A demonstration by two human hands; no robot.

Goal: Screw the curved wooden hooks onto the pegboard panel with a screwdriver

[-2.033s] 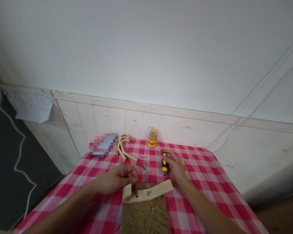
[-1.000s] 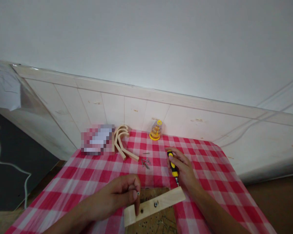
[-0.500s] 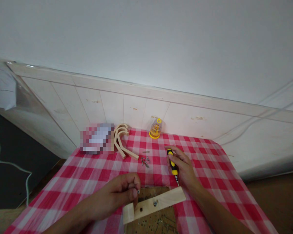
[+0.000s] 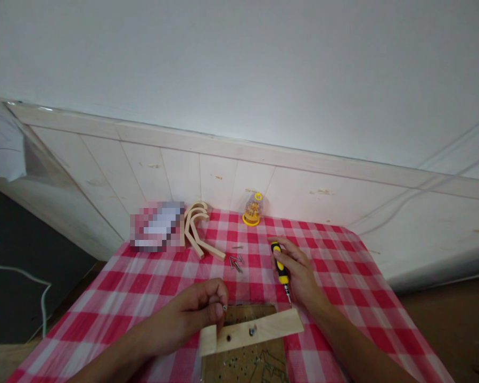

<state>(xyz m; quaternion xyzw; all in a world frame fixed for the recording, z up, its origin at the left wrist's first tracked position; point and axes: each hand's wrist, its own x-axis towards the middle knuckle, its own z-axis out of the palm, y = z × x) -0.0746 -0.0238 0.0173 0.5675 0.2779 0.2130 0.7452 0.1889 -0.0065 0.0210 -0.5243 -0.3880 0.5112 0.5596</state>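
My right hand [image 4: 297, 268] is closed around the handle of a black-and-yellow screwdriver [image 4: 279, 265], its tip slanting down toward the right end of a pale wooden piece [image 4: 277, 323]. This piece has a block at its left end, a dark hole, and a metal fastener [image 4: 252, 332] set in its middle. It lies across a brown, marked board [image 4: 243, 367] full of small holes. Above the piece's left end, my left hand [image 4: 201, 308] pinches a screw [image 4: 224, 308], of which only the small metal end shows. Several loose screws [image 4: 236, 264] lie beyond the board.
Curved wooden pieces [image 4: 195, 234] lean together at the back left, beside a pixelated package [image 4: 155, 226]. A clear bit case with yellow base [image 4: 253, 210] stands by the panelled wall [image 4: 217, 178]. The table has a red-and-white checked cloth [image 4: 327, 250].
Both hands keep their grips. The wooden piece has turned slightly, its left end shifting up a little. The whole view has moved slightly.
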